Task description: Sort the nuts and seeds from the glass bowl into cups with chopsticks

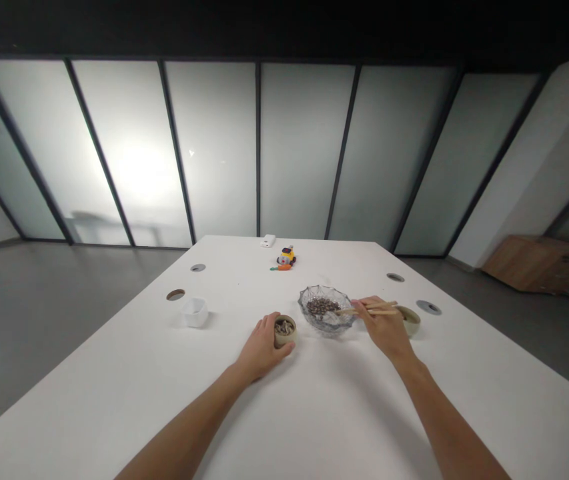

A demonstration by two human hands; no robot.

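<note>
My left hand is wrapped round a small pale green cup that stands on the table and holds greyish seed-like pieces. In my right hand is a pair of wooden chopsticks, their tips reaching into a clear faceted glass bowl. Dark brown beans or seeds fill part of that bowl. Whether the chopstick tips pinch anything is too small to tell. A second pale green cup stands just right of my right hand, partly hidden by it.
On the white table, a white plastic container stands at the left. Farther back are a yellow toy vehicle, an orange toy carrot and a white box-like object. Round cable holes lie along both sides.
</note>
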